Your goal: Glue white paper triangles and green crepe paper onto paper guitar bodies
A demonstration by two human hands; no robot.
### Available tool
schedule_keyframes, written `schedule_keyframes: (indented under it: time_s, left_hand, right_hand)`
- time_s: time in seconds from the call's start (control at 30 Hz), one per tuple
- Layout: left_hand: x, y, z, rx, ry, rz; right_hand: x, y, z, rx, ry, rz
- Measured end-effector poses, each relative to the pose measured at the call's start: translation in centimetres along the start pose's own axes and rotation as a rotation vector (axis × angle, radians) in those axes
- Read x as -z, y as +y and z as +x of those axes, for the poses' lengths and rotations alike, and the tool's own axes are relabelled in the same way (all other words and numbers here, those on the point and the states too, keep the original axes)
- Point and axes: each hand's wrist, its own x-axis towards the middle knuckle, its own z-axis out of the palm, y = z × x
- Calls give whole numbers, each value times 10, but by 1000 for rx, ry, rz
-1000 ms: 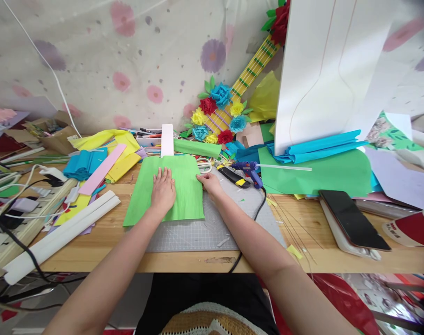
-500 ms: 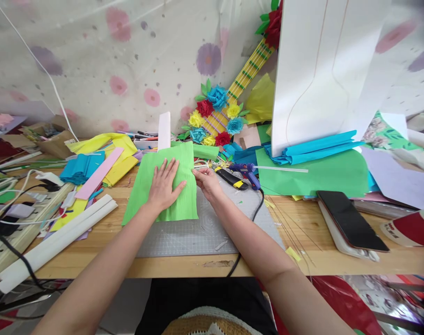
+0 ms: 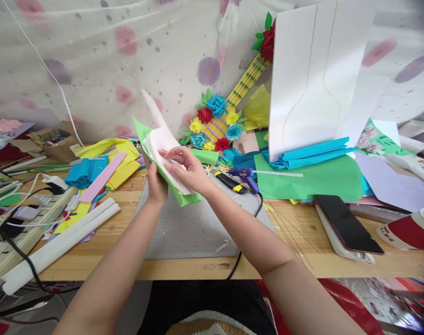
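A white guitar-shaped board point(image 3: 165, 139) with a narrow neck is raised and tilted, its white face toward me. Green crepe paper point(image 3: 187, 199) lies behind it and juts out past its edges. My left hand point(image 3: 156, 179) is closed around the lower left side of both, its fingers mostly hidden behind the paper. Against the white face rests my right hand point(image 3: 187, 167), fingers curved and apart. Below them on the table lies a grey cutting mat point(image 3: 187, 237).
Behind the mat lie a yellow-black utility knife point(image 3: 231, 182) and a blue glue gun point(image 3: 246, 174). A yellow paper-flower guitar point(image 3: 217, 125) leans on the wall. Rightward are a white board point(image 3: 302, 83), a phone point(image 3: 347, 223) and a paper cup point(image 3: 409, 230); left, white rolls point(image 3: 62, 244) and a power strip point(image 3: 55, 209).
The green paper and white board have been lifted off the mat and turned, so the white side now faces me. My left hand went from flat on top to gripping; my right moved left.
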Motion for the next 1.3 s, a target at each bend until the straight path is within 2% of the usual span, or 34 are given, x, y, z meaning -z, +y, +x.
schedule_keyframes:
  time_s: [0.1, 0.23, 0.33, 0.43, 0.5, 0.53, 0.6, 0.67, 0.73, 0.8, 0.93, 1.07, 1.2, 1.3]
  left_hand:
    - [12, -1, -3, 214, -57, -316]
    - [43, -25, -7, 512, -174, -385]
    - [59, -47, -10, 725, -186, -449]
    - [60, -63, -14, 928, -91, -463]
    - [55, -69, -16, 1021, -7, -434]
    - [52, -70, -17, 1043, 28, -417]
    - [48, -71, -17, 1040, 66, -393]
    - [46, -71, -16, 1000, 51, -406]
    - [45, -72, -14, 951, 11, -434]
    - [47, -74, -12, 914, -16, -417]
    - [51, -81, -11, 904, 17, -299]
    - [50, -89, -13, 830, 26, -138]
    - [44, -92, -13, 691, 11, 135]
    - [41, -92, -14, 562, -24, 392]
  right_hand:
    - [3, 11, -6, -22, -133, -176]
    - [12, 39, -19, -84, -239, -234]
    - [28, 60, -23, -131, -92, -293]
    - [43, 72, -22, -199, 83, -445]
    - [46, 73, -21, -207, 84, -579]
    - [43, 72, -21, -185, 23, -638]
    - [31, 69, -19, -98, -202, -728]
    - [13, 69, -16, -2, -434, -811]
    - [-4, 72, -12, 54, -560, -910]
    - [-16, 77, -6, 74, -607, -1000]
    - [-20, 80, 6, 154, -596, -1112]
    - [-11, 78, 19, 210, -472, -1074]
    - [-3, 74, 33, 120, -302, -890]
    - [2, 68, 39, 47, -229, -765]
